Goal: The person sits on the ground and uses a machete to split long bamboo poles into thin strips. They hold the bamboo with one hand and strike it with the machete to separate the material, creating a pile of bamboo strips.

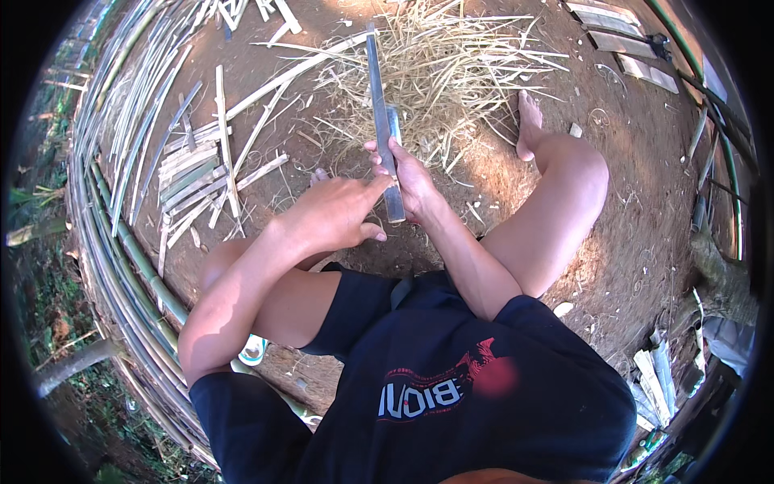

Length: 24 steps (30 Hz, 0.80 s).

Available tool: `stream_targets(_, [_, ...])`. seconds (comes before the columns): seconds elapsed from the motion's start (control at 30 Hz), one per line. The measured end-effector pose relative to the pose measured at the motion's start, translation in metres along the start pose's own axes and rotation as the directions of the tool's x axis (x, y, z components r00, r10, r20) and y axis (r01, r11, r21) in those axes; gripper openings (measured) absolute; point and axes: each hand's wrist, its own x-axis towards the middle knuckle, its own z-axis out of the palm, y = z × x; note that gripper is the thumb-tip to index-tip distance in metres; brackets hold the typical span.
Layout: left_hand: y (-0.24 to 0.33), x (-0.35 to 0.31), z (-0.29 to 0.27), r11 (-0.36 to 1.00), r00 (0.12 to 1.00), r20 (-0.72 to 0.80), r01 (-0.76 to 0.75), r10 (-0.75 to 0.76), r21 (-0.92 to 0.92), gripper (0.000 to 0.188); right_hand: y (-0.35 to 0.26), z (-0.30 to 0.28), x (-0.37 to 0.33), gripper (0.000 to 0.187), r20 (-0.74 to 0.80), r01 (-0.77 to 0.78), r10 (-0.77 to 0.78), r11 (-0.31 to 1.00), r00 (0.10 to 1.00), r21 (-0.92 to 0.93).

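Note:
A long, straight bamboo strip (379, 97), flat and dark-faced, points away from me over the ground. My right hand (414, 179) is closed around it near its close end, thumb along its edge. Beside the strip, just beyond that thumb, shows a short flat bluish piece (393, 123); its lower part is hidden, and I cannot make out what it is. My left hand (339, 211) reaches across from the left with the index finger stretched onto the strip's face and the thumb apart. Its other fingers are mostly hidden.
Pale shavings (451, 68) lie heaped beyond my hands. Split bamboo slats (193, 173) and long thin strips (133, 105) are spread at the left, beside bamboo poles (129, 242). Flat pieces (621, 44) lie at the far right. My bare legs (556, 194) are bent around the work.

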Motion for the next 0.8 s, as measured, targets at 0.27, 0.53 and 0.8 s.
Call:
stream_targets(0.27, [-0.002,0.008,0.025,0.990,0.991,-0.019,-0.129,0.130,0.054,0.065,0.001,0.001,-0.001,0.046,-0.085,0.000,-0.004,0.999,0.996,-0.040])
stream_targets(0.53, [-0.002,0.011,0.026,0.988,0.989,0.071,-0.135,0.130,0.072,0.061,0.010,-0.010,0.007,0.044,-0.180,0.005,-0.023,0.995,0.983,-0.100])
stream_targets(0.8, [0.004,0.000,0.003,0.992,0.994,-0.017,-0.107,0.108,0.067,0.055,0.025,-0.038,0.010,0.039,-0.277,0.051,-0.191,0.894,0.942,-0.445])
